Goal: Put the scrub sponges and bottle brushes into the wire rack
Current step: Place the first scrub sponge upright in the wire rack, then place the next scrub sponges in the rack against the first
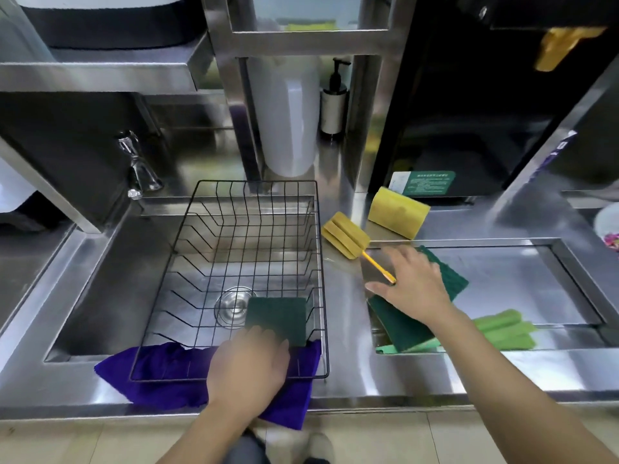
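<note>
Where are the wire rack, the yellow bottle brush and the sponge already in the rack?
wire rack (pixel 197 209): head view, rim on its left side.
yellow bottle brush (pixel 345 234): head view, foam head.
green sponge (pixel 278 316): head view, top face.

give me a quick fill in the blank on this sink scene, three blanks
1. The left hand sets a dark green sponge inside the wire ____.
2. The right hand rests on a ____ scrub pad.
3. The cloth under the rack's near edge is ____.

Missing words: rack; green; purple
</note>
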